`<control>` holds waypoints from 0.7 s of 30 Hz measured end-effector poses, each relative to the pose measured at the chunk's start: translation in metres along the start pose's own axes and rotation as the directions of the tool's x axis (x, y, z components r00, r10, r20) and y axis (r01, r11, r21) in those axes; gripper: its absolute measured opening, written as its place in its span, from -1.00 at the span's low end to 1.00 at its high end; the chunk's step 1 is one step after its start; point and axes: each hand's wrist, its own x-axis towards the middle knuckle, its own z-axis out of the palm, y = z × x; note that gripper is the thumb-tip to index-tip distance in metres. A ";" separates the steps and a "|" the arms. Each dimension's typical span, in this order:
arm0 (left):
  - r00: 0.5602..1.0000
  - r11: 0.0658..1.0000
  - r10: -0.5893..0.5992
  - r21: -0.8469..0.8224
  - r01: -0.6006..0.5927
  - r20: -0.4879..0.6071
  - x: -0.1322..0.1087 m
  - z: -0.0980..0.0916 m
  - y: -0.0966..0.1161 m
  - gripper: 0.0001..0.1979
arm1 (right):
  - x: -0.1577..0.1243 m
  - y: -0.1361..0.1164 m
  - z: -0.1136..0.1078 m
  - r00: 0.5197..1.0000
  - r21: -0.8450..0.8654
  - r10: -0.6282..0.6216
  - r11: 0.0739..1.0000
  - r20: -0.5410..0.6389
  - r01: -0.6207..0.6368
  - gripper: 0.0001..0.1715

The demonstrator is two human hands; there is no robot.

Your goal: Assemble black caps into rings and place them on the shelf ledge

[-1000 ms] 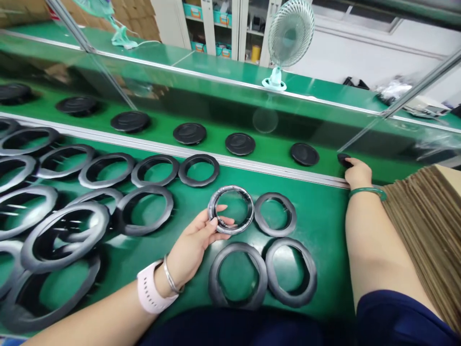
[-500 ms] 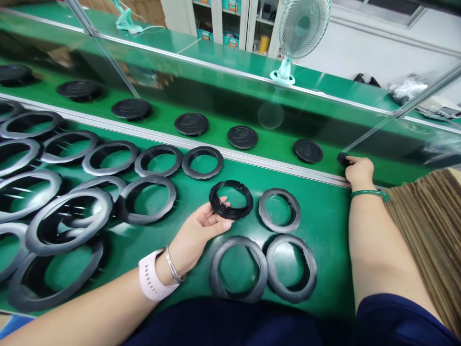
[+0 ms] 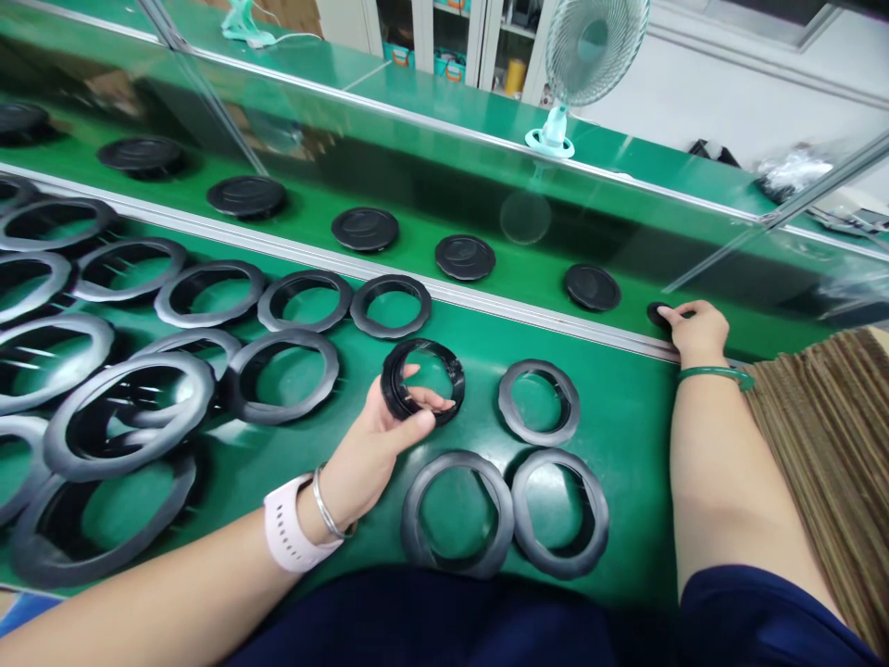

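My left hand is closed on a black plastic ring, held tilted above the green table with fingertips showing through its opening. Out to the right, my right hand grips a black round disc at the green belt, and the fingers hide part of it. Close to my left hand, three grey-black rings lie on the table: one ring to the right, and a pair nearer my body, a left ring and a right ring.
Several more rings lie across the left of the table, some overlapping. Along the belt sits a row of black discs behind a metal rail. Stacked cardboard stands at right; a fan is at the back.
My left hand has drawn the ring slightly left and tilted it, with more finger now through the opening. My right hand has shifted slightly, and more of its disc's top shows.
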 end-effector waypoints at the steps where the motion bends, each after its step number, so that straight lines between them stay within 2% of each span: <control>1: 1.000 1.000 -0.004 0.026 0.004 -0.004 0.000 -0.001 -0.001 -0.29 | 0.000 0.001 0.001 1.000 0.021 0.007 1.000 0.004 -0.007 -0.70; 3: 1.000 0.997 -0.022 0.067 0.023 -0.010 0.002 -0.003 -0.003 -0.28 | 0.001 0.004 0.003 1.000 0.068 0.010 0.998 0.018 -0.012 -0.68; 7: 1.000 0.995 -0.004 0.098 0.004 0.004 0.003 -0.005 -0.004 -0.60 | 0.003 0.007 0.006 1.000 0.150 -0.006 0.989 0.022 0.003 -0.77; 11: 0.996 0.994 0.082 0.072 -0.080 -0.034 0.001 -0.003 -0.003 -0.58 | 0.003 0.001 0.001 0.997 0.225 -0.062 0.972 -0.041 0.070 -0.86; 13: 0.993 0.990 0.110 0.092 -0.106 -0.034 0.001 -0.002 -0.003 -0.44 | 0.001 -0.008 -0.007 0.990 0.266 -0.093 0.956 -0.109 0.120 -0.85; 15: 0.994 0.989 0.108 0.102 -0.104 -0.025 0.002 -0.001 -0.004 -0.38 | -0.005 -0.025 -0.015 0.975 0.315 -0.130 0.931 -0.182 0.183 -0.80; 17: 0.997 0.991 0.072 0.116 -0.070 -0.017 0.004 -0.001 -0.004 -0.47 | -0.020 -0.052 -0.024 0.953 0.359 -0.173 0.897 -0.248 0.256 -0.75; 19: 1.000 0.989 0.025 0.148 -0.025 0.001 0.005 -0.002 -0.003 -0.57 | -0.048 -0.086 -0.035 0.921 0.414 -0.244 0.837 -0.304 0.358 -0.74; 20: 1.000 0.986 0.006 0.165 -0.008 0.013 0.005 -0.003 -0.002 -0.58 | -0.068 -0.104 -0.041 0.900 0.442 -0.293 0.794 -0.323 0.417 -0.77; 21: 1.000 0.982 -0.010 0.186 0.005 0.030 0.005 -0.003 -0.001 -0.59 | -0.090 -0.123 -0.048 0.861 0.529 -0.382 0.680 -0.336 0.508 -0.80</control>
